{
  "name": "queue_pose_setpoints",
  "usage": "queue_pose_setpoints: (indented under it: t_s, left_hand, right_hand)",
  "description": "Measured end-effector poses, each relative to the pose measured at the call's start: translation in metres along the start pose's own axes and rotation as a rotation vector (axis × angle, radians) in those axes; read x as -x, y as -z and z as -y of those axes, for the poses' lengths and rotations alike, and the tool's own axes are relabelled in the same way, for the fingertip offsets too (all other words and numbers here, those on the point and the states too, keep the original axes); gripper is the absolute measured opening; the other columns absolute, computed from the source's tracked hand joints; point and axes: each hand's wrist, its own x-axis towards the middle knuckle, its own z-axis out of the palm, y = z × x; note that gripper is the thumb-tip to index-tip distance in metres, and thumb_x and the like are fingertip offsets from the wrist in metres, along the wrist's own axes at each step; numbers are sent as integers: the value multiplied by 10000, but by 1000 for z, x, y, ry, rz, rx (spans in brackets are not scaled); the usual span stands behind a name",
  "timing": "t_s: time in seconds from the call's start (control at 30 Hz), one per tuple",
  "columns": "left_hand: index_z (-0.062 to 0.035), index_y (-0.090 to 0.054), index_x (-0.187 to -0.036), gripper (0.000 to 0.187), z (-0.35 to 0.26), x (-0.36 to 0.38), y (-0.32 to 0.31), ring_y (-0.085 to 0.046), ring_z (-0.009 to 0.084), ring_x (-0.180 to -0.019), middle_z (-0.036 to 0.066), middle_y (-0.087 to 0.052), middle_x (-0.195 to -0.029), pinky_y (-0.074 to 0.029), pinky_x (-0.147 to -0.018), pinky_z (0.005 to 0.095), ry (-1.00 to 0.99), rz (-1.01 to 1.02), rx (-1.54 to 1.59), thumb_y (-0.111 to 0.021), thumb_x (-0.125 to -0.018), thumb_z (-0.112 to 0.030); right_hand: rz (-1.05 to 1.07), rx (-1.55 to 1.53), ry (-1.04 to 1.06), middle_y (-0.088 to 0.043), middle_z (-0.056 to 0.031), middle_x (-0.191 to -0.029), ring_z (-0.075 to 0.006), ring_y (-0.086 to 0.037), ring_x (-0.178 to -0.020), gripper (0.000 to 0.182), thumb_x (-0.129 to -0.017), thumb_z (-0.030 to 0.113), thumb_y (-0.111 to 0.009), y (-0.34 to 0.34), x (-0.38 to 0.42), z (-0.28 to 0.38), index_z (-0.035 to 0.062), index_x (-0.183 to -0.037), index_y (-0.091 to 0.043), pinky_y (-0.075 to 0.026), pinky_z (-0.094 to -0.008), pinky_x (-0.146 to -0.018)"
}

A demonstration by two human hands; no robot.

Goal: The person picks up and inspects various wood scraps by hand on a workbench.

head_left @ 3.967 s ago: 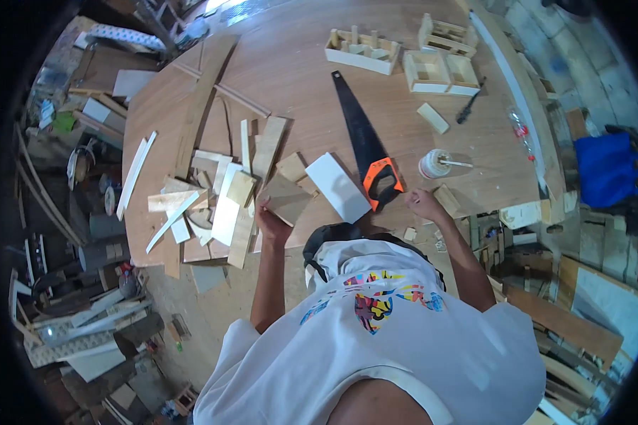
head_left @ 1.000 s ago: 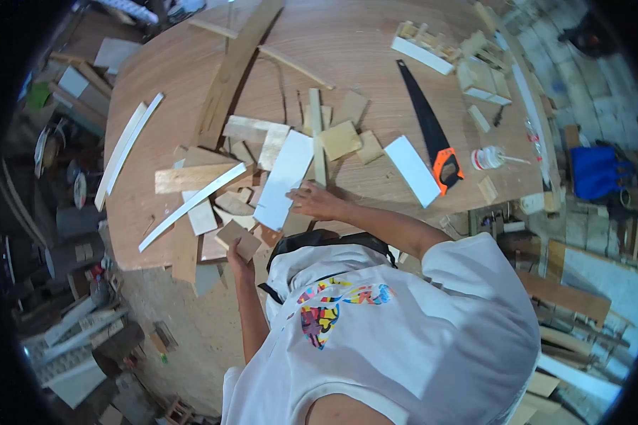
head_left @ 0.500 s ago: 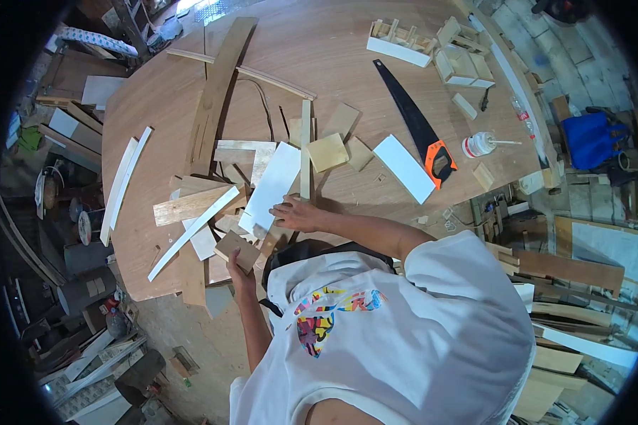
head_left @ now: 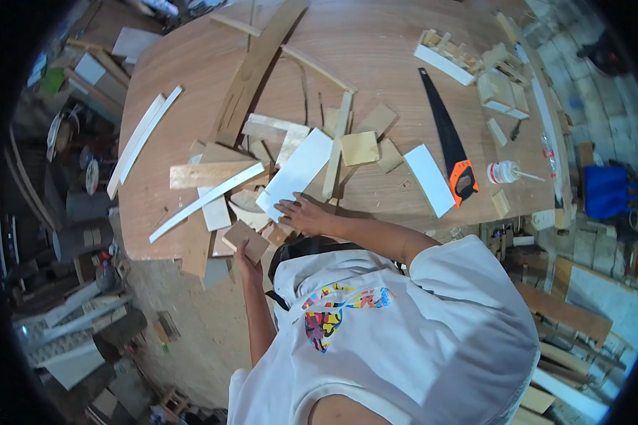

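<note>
My left hand (head_left: 248, 261) grips a small flat wooden block (head_left: 247, 241), thumb on its face, just off the table's near edge. Fingers spread, my right hand (head_left: 302, 215) rests on the near end of a white board (head_left: 299, 170), with nothing grasped. Beneath and around that board lies a heap of wood scraps, including a narrow white strip (head_left: 207, 201) and a light plank (head_left: 204, 175). A thin wooden stick (head_left: 339, 145) is just right of the white board, next to a square wooden piece (head_left: 359, 148).
On the right of the table (head_left: 376, 57) lie a handsaw (head_left: 443, 131) with an orange handle and a white panel (head_left: 429, 180). A glue bottle (head_left: 503, 172) and small wooden boxes (head_left: 503, 92) are farther right. One long plank (head_left: 259, 71) points away at the back.
The camera view has turned, so the table and its things appear shifted to the right. My left hand still holds the block, and my right hand stays on the white board.
</note>
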Motion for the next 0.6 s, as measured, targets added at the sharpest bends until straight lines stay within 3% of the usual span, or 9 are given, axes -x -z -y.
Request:
queue_pose_setpoints:
  t_s: [0.1, 0.17, 0.23, 0.27, 0.33, 0.37, 0.43, 0.6]
  left_hand:
    - [45, -405, -1268, 590, 1, 9, 4, -570, 264, -1077, 156, -563, -1137, -436, -922, 351, -6, -32, 24, -586, -768, -210]
    - [46, -392, -1273, 597, 0, 16, 2, -573, 266, -1069, 160, -562, -1137, -435, -923, 351, -5, -48, 49, -587, -765, -201]
    - [45, -386, -1274, 600, 0, 20, 1, -579, 267, -1056, 161, -560, -1135, -440, -915, 352, -28, -47, 69, -588, -762, -196]
    - [45, -386, -1274, 600, 1, 21, 2, -579, 267, -1056, 161, -560, -1135, -440, -915, 352, -29, -54, 74, -588, -762, -196]
    - [41, -382, -1277, 605, 4, 22, 6, -572, 260, -1061, 164, -560, -1131, -443, -905, 358, -3, -71, 83, -590, -761, -197]
    - [41, -382, -1277, 605, 5, 23, 8, -572, 260, -1061, 164, -560, -1131, -443, -905, 358, -5, -76, 88, -590, -761, -197]
    - [41, -383, -1275, 608, 7, 26, 10, -558, 254, -1073, 169, -554, -1141, -445, -895, 357, -6, -106, 87, -594, -759, -201]
    - [29, -376, -1290, 622, -12, 41, -1, -545, 265, -1091, 164, -543, -1171, -430, -912, 387, -73, -80, 142, -584, -758, -216]
  right_hand:
    - [-29, 13, 21, -294, -132, -1443, -270, -271, -1339, 742, -633, 310, -745, -1, -7, 4, 177, -1300, -451, -259, -558, -1027]
    - [18, 43, 34, -289, -131, -1446, -271, -273, -1336, 668, -686, 306, -699, 7, -7, 8, 188, -1297, -454, -259, -554, -1028]
    - [-100, 117, 33, -310, -128, -1435, -254, -299, -1324, 504, -789, 283, -592, 0, -10, 10, 204, -1272, -470, -261, -543, -1032]
    - [-99, 116, 41, -310, -128, -1435, -254, -299, -1324, 504, -789, 283, -592, -7, -12, 9, 204, -1272, -470, -261, -543, -1032]
    - [-188, 129, 258, -351, -114, -1418, -226, -351, -1300, 470, -792, 245, -567, -19, -16, 4, 189, -1249, -470, -297, -512, -1025]
    - [-188, 130, 265, -351, -114, -1418, -226, -351, -1300, 470, -792, 245, -567, -25, -18, 3, 189, -1249, -470, -297, -512, -1025]
    - [-284, 102, 288, -467, -98, -1333, -198, -457, -1212, 320, -815, 194, -504, -19, -17, 2, 160, -1129, -554, -335, -475, -1016]
    - [-468, 190, 349, -573, -78, -1204, -179, -533, -1111, 241, -774, 209, -534, -10, -27, -9, 130, -983, -623, -389, -451, -983]
